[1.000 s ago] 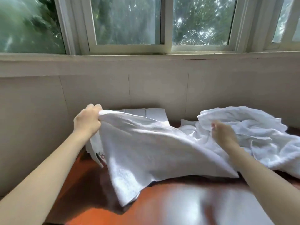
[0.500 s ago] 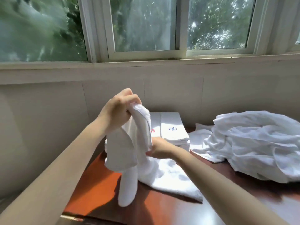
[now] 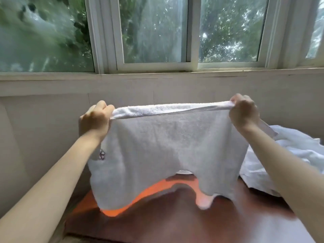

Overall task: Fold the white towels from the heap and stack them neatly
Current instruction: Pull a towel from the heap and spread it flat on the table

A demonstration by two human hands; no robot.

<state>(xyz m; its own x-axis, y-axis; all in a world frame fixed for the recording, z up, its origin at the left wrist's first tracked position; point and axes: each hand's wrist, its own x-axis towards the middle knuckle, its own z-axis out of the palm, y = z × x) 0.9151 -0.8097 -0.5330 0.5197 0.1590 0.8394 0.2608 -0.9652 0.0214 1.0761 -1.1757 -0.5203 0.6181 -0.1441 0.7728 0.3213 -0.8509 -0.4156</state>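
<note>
Centre of frame: towel (image 3: 171, 151) held up in the air, spread wide, top edge pulled taut and near level, rolled over a little along its length. At the left end of that edge, left hand (image 3: 95, 120), fingers curled, pinching the corner. At the right end, right hand (image 3: 243, 112), likewise curled and pinching its corner. Below the edge, a flat hanging sheet, lower hem wavy and blurred, just above or brushing the table (image 3: 175, 223); cannot tell which. Small stitched mark (image 3: 101, 154) on the towel's left side, beside the left wrist.

Right edge of frame: heap (image 3: 301, 155), rumpled, lying on the table behind the right forearm; touching the held towel or not, cannot tell. Under the notch in the hem, a sliver of white (image 3: 183, 171); too little on show to name.

Step in hand, by judgement: opening out and squaring one towel before its first fold. Much of the task likely ahead, given the heap's bulk.

Next move, likely: either bringing the two corners together to halve the towel in the air, or laying it flat on the bare table at lower centre. Calls for firm pinches at both ends, corner matched to corner, hem kept clear of the heap, and room left for stacking.
</note>
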